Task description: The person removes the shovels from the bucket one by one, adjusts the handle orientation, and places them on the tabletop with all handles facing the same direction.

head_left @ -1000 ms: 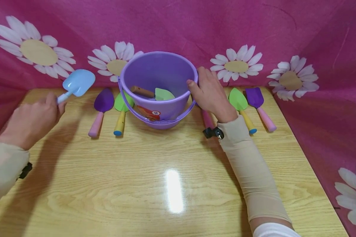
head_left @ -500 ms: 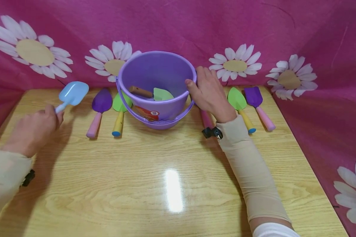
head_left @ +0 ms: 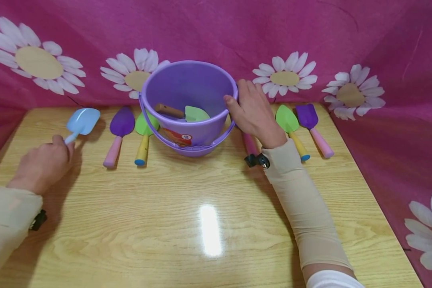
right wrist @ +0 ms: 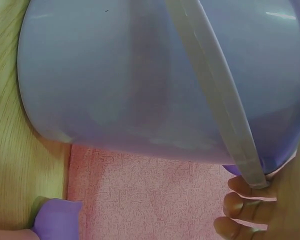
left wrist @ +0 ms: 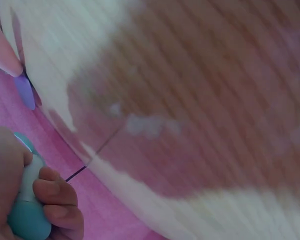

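Observation:
My left hand (head_left: 45, 166) grips the handle of a light blue toy shovel (head_left: 83, 121), its blade pointing away over the table's back left. In the left wrist view the fingers curl round its teal and white handle (left wrist: 30, 220). A purple bucket (head_left: 198, 138) stands upright at the back middle, its carrying handle (head_left: 162, 138) hanging down in front. My right hand (head_left: 253, 114) holds the bucket's right rim, thumb over the edge and fingers outside. In the bucket lie a brown handle (head_left: 169, 110) and a pale green blade (head_left: 196, 114); whether they are one shovel I cannot tell.
Left of the bucket lie a purple shovel with a pink handle (head_left: 113, 152) and a green one with a yellow handle (head_left: 142, 150). To its right are a partly hidden pink handle (head_left: 250, 144), a green shovel (head_left: 287, 119) and a purple shovel (head_left: 307, 116). A pink flowered cloth (head_left: 209, 32) hangs behind.
My left hand has lowered the light blue shovel, down and slightly left in the head view, closer to the table. My right hand stays on the bucket rim.

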`<move>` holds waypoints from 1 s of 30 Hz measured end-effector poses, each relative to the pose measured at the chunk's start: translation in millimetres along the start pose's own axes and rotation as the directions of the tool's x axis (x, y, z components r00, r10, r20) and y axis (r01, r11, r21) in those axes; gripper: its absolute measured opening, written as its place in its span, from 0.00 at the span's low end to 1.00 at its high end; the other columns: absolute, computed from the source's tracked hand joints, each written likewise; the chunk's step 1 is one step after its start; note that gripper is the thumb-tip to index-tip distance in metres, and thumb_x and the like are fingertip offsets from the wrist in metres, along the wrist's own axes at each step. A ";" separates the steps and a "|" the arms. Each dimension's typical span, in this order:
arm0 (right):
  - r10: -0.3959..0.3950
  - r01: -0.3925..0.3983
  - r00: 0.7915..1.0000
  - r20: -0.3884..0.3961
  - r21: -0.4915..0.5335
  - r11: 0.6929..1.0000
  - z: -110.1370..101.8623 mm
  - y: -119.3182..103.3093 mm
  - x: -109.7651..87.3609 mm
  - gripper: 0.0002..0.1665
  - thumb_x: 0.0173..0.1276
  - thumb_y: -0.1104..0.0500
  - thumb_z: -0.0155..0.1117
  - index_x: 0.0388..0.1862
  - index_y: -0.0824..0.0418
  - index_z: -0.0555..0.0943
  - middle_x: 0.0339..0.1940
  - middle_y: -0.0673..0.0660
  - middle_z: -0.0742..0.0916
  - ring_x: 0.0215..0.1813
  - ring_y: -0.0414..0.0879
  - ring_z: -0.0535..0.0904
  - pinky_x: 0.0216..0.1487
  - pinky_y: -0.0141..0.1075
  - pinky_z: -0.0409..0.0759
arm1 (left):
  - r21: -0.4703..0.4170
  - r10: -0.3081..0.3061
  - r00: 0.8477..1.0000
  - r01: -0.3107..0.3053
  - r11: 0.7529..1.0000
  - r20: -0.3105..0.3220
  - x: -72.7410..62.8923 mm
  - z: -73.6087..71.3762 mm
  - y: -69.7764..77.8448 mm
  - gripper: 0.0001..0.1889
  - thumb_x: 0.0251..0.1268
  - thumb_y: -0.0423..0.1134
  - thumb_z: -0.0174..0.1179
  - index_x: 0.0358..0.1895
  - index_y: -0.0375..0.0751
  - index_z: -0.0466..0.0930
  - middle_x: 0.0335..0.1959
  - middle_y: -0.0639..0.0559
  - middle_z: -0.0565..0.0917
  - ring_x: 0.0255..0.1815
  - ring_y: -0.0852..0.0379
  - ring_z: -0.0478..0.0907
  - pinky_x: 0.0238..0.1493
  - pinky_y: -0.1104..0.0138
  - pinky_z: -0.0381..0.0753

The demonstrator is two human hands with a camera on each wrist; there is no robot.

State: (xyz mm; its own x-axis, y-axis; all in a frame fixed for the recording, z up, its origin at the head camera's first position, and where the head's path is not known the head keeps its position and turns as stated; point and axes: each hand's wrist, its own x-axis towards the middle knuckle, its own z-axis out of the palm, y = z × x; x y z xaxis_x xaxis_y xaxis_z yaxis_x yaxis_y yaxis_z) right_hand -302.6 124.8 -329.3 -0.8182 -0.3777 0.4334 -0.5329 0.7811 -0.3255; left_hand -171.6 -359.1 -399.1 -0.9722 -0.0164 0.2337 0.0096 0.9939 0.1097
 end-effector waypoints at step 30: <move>0.047 -0.048 0.998 0.032 0.016 0.999 -1.0 -1.6 1.8 0.38 0.75 0.36 0.40 0.62 0.67 0.72 0.51 0.67 0.80 0.58 0.60 0.69 0.63 0.51 0.67 | -0.049 -0.109 0.962 0.125 0.991 0.250 24.5 18.0 2.8 0.26 0.83 0.47 0.32 0.37 0.21 0.60 0.24 0.18 0.73 0.22 0.22 0.74 0.21 0.39 0.72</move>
State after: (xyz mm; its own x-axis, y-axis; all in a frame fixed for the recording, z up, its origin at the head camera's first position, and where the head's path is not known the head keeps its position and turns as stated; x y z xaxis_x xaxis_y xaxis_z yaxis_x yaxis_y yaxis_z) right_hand -303.0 123.5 -327.2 -0.8489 -0.3558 0.3908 -0.4965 0.7904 -0.3588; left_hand -199.6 -354.7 -410.4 -0.9949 -0.0971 -0.0287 -0.1008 0.9775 0.1854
